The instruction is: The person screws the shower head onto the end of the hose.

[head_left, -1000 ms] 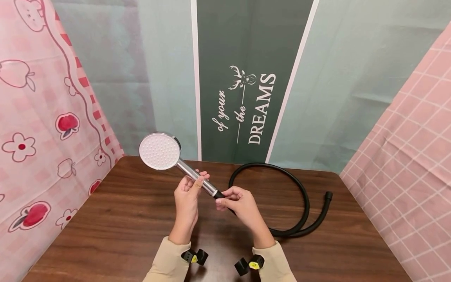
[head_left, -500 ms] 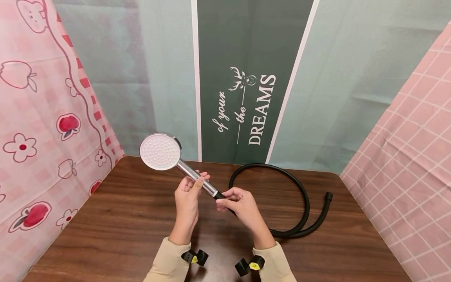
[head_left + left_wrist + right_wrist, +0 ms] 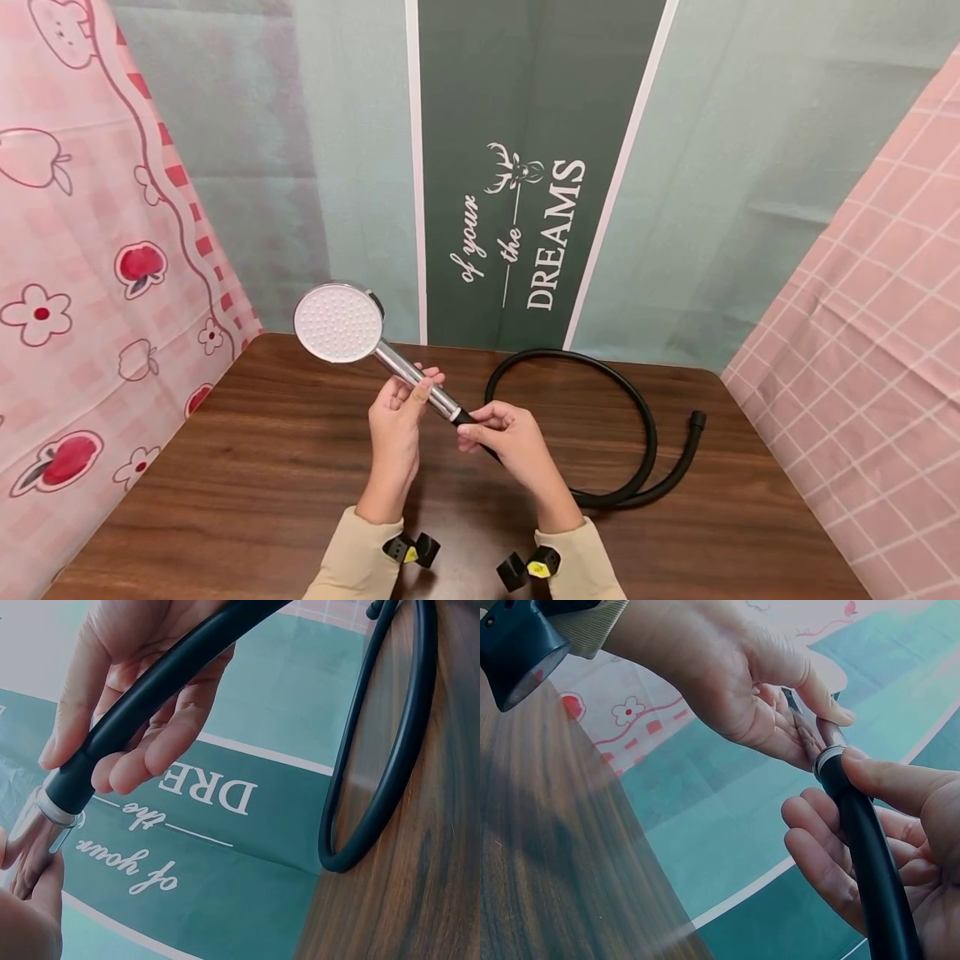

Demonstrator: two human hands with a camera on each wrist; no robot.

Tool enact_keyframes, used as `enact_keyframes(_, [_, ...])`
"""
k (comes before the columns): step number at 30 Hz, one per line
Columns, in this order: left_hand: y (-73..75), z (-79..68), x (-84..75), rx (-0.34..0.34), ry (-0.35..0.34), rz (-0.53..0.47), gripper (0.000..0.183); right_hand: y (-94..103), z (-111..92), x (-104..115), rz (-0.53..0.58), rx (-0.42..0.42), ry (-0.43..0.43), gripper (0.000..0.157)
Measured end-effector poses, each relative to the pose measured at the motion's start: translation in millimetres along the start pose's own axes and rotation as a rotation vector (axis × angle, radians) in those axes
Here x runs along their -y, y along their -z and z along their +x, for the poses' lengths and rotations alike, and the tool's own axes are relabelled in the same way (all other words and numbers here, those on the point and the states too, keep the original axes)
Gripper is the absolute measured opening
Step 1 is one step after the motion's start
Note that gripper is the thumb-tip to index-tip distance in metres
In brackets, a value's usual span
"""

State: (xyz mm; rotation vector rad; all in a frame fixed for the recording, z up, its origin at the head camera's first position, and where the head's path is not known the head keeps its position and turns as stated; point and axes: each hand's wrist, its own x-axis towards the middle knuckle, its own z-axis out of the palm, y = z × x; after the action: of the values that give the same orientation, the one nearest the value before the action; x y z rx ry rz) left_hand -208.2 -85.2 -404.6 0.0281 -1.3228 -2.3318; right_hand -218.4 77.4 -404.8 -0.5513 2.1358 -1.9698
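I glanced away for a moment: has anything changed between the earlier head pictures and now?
Nothing visibly changed beyond a slight shift of the whole view; nothing was grasped or released. The left hand still holds the shower head by its handle, the right hand the hose at the handle's end.

White words run sideways on the dark green stripe (image 3: pixel 487 100) of the back cloth (image 3: pixel 367 183): "of your" (image 3: pixel 468 239), "the" (image 3: pixel 510 246) and big "DREAMS" (image 3: pixel 557 233). From the left wrist, only "DRE" shows of the big word. The 2 yellow stickers (image 3: pixel 538 569) by the wrists are too small to read.
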Motion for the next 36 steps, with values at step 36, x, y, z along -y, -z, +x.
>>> enact_keyframes(36, [0.5, 1.1, -1.4, 0.007, 0.021, -0.015, 0.023, 1.7, 1.2, 1.2, -0.036, 0.038, 0.012, 0.027])
